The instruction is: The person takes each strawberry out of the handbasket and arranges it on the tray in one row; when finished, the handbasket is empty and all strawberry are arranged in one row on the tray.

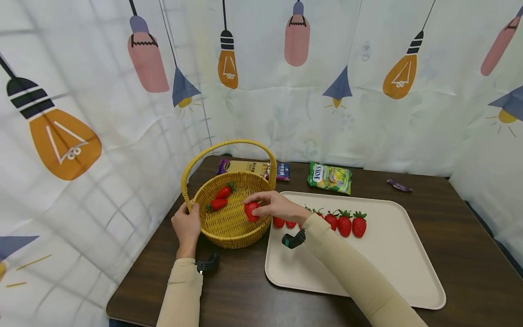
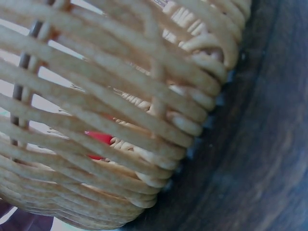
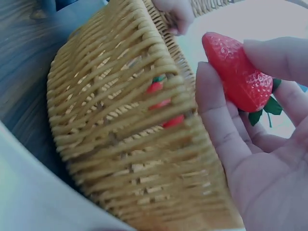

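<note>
glossy plastic strawberry, rough wicker basket

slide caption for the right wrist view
Right hand holding a strawberry beside the woven basket, more strawberries showing through.

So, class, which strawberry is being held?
The strawberry pinched in the right hand, over the basket; two others lie inside it, the rest on the tray.

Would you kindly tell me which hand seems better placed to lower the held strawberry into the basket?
The right hand, I think: it pinches the strawberry over the yellow basket, whereas the left hand is occupied gripping the basket's opposite side.
</note>
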The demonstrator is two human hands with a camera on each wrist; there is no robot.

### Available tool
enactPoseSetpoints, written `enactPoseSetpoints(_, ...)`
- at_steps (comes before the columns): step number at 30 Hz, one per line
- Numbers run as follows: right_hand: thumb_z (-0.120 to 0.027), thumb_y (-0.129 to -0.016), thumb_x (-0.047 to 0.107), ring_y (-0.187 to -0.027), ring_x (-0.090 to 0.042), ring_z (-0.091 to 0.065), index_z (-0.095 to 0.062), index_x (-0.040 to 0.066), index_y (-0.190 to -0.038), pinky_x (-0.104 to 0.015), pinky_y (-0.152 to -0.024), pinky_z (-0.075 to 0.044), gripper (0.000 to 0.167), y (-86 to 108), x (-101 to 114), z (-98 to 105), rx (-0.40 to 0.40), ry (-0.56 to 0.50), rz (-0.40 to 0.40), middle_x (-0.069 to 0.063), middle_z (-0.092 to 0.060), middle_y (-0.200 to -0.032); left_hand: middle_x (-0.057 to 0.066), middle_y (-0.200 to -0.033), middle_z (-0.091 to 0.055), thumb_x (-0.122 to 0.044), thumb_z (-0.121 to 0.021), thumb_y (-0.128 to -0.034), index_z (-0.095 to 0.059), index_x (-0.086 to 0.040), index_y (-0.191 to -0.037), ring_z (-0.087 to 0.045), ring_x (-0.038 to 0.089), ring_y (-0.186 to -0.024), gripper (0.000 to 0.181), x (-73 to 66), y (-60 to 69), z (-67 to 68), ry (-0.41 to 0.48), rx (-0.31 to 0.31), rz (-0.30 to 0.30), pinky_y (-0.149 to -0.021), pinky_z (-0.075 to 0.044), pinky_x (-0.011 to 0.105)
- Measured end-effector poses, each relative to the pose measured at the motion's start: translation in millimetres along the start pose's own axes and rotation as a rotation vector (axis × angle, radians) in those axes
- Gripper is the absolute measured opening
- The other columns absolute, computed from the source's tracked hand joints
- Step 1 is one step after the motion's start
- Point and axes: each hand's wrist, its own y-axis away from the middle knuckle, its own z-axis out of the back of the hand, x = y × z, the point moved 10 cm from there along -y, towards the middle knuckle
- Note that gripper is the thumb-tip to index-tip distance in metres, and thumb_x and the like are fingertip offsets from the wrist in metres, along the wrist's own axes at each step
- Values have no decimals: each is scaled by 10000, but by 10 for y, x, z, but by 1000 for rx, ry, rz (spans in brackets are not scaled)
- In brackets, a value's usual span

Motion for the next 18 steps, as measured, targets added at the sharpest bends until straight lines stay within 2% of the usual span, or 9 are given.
enactPoseSetpoints(5,-665,-921,166,-1032,-229,-615,-625,148,-1294,-407,-864,-521,375,175,-19,161,-88,21,-10,-71,-607,-1243,107,-715,-591,-257,-544,-977,-723,-87,-1116,-410,177,-513,284,14,3,-4,-1,0,1,-477,-357,270)
enactPoseSetpoints(9,-667,-921,194,-1061,-256,-614,-619,171,-1289,-429,-874,-517,372,335,-46,268,-125,43,-17,-63,-579,-1280,122,-750,-616,-261,-545,-977,-722,-84,-1126,-417,167,-510,292,26,8,2,0,-1,1,-474,-362,258)
enactPoseSetpoints(11,-663,-925,199,-1065,-267,-619,-609,167,-1298,-437,-879,-513,379,423,-73,315,-137,43,-24,-66,-575,-1287,153,-788,-638,-260,-539,-981,-716,-76,-1150,-419,166,-511,306,30,8,3,0,1,0,-474,-361,253)
enactPoseSetpoints(15,-653,-935,185,-1073,-273,-622,-574,95,-1328,-419,-881,-516,411,619,-116,440,-176,37,-22,-64,-544,-1337,165,-903,-673,-268,-527,-985,-699,-78,-1197,-434,168,-529,332,43,0,-10,-1,15,9,-488,-370,252)
enactPoseSetpoints(18,-653,-935,176,-1079,-284,-617,-572,85,-1329,-415,-876,-520,412,784,-120,541,-212,45,-17,-61,-514,-1375,161,-870,-662,-272,-529,-983,-703,-86,-1188,-427,172,-526,327,45,-3,-19,-6,17,12,-488,-364,259)
